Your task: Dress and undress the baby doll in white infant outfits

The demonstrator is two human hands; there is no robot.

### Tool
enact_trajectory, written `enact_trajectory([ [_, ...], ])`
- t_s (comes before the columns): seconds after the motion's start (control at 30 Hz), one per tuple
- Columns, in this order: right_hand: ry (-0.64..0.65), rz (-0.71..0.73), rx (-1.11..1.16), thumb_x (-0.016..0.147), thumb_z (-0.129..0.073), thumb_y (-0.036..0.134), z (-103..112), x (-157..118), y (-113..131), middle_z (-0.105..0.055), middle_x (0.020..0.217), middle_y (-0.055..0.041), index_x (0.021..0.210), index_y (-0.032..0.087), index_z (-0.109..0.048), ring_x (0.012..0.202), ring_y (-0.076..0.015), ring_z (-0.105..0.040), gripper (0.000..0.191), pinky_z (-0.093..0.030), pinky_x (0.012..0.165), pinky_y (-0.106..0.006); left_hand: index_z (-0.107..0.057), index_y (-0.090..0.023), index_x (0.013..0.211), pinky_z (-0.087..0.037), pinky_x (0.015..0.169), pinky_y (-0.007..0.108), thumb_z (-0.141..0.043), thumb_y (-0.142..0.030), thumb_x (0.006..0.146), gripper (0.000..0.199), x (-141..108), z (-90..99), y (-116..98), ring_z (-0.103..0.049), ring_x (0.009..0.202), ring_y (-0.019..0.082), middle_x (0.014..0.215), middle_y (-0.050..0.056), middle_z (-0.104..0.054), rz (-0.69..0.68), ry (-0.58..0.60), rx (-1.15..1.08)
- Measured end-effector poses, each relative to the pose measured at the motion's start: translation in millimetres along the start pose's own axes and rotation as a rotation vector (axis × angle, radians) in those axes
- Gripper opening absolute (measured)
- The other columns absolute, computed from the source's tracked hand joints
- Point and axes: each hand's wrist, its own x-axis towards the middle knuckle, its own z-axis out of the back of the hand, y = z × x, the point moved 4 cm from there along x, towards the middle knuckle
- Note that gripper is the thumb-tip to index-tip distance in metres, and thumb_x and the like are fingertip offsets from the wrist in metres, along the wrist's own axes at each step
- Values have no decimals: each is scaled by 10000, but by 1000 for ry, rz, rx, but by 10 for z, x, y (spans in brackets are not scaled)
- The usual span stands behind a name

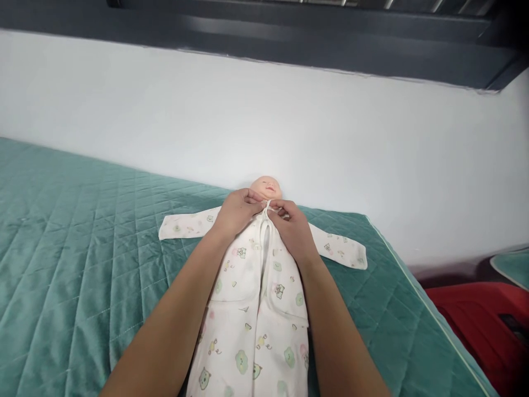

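Doll (268, 187) is lying face-up at frame centre on the bed (74, 231), wearing a printed garment (256, 309), sleeves spread L and R. Left hand (236, 212) and right hand (292, 226) are meeting at the neckline, fingers (252, 194) pinching narrow on the tie (268, 206). Step in hand, by judgement: fastening the neck tie. Next move prob. calls for both ends kept taut and a gentle pull, garment front staying overlapped.

White animal-print garment (252, 309) on green quilted bedspread (82, 231), red object (479, 325).

Both forearms reach forward, left hand (237, 212) and right hand (292, 223) seemingly pinching, fingers together.
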Motion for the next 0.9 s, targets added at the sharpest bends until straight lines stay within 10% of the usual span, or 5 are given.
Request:
enact_trajectory([
  [0.43, -12, -82, 117, 788, -635, 381, -6, 19, -122, -681, 978, -25, 1004, 228, -693, 861, -182, -588, 272, -456, 869, -343, -701, -177, 990, -493, 759, 295, -693, -221, 762, 232, -44, 18, -18, -645, 790, 156, 943, 64, -720, -3, 93, 38],
  [0.9, -13, -25, 83, 822, -624, 386, -5, 1, -77, -719, 1067, -41, 996, 224, -744, 921, -189, -624, 267, -463, 913, -361, -734, -192, 966, -463, 839, 323, -528, -235, 894, 222, -37, -93, -76, -631, 961, 226, 1028, 93, -717, -236, 29, 615],
])
